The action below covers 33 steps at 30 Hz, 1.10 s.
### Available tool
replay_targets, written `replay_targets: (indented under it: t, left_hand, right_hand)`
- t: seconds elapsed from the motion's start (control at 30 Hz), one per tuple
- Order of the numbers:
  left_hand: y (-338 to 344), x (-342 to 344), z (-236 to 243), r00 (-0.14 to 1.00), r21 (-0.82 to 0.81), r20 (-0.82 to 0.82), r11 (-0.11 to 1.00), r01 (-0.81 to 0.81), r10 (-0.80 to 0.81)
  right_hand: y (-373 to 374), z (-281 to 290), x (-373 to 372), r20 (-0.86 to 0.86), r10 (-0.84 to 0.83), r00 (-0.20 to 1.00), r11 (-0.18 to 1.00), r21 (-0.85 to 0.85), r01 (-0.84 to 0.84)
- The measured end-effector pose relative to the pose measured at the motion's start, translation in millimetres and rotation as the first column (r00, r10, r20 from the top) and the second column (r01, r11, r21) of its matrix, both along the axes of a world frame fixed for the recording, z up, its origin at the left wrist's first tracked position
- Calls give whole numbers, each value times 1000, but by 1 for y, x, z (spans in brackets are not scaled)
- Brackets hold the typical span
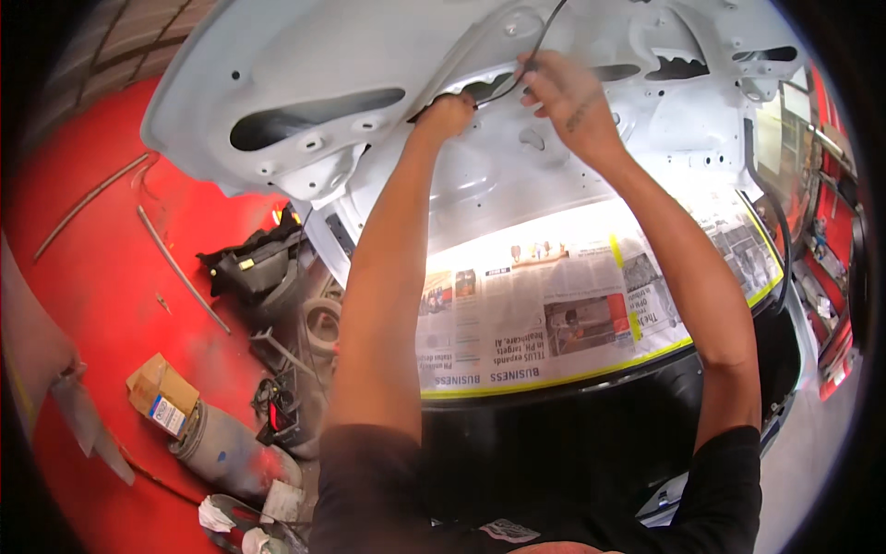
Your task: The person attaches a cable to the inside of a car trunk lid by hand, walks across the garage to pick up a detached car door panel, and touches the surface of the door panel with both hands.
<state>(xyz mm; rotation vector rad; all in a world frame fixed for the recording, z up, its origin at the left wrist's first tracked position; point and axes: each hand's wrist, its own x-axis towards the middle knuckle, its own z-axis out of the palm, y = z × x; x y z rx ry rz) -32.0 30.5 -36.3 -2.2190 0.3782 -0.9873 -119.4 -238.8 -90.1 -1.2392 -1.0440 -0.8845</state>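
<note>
The work looks partway through: a black cable (543,37) lies against the underside of a raised, pale metal panel (351,51), brought as far as an opening (486,90) near the panel's middle. From there it bends up past the right hand (569,100) and out of the upper edge of view. That upper stretch seems loose, with no clip visible along it, so fixing it appears not yet done; how much cable lies inside the panel is hidden.

The left hand (449,115) is curled at the opening's edge, where the cable meets it. Its fingertips are out of sight, so whether it grips the cable cannot be told. The right hand has its thumb and forefinger drawn together, seemingly pinching the cable, while its other fingers bend loosely.

The cable is thin, smooth and flexible, hanging in a soft curve. The panel is stiff pressed sheet, painted and faintly glossy, with raised ribs, small round holes and a long dark slot (314,120) with rounded ends. Below it, flat newspaper sheets (506,319) show slight creases, held by bright yellow tape (616,251). On the smooth red floor (92,305) to the left are slim, slightly bent strips (182,268), a boxy brown carton (163,388) and a rounded, scuffed grey drum (226,452)
</note>
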Motion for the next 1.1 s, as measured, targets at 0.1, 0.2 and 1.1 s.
replay_targets:
  t: [0.1,0.2,1.1]
  left_hand:
    - [-45,-1,-23,992,-528,-76,848,43,-98]
    - [-43,0,-20,996,-609,-68,793,7,-61]
    - [-1,9,-2,993,-239,-116,969,-58,31]
  right_hand:
    - [-15,-11,15,-9,-73,997,997,-18,73]
    - [-24,-1,10,-14,-111,994,990,-88,109]
    - [7,-18,33,-50,-39,998,999,34,41]
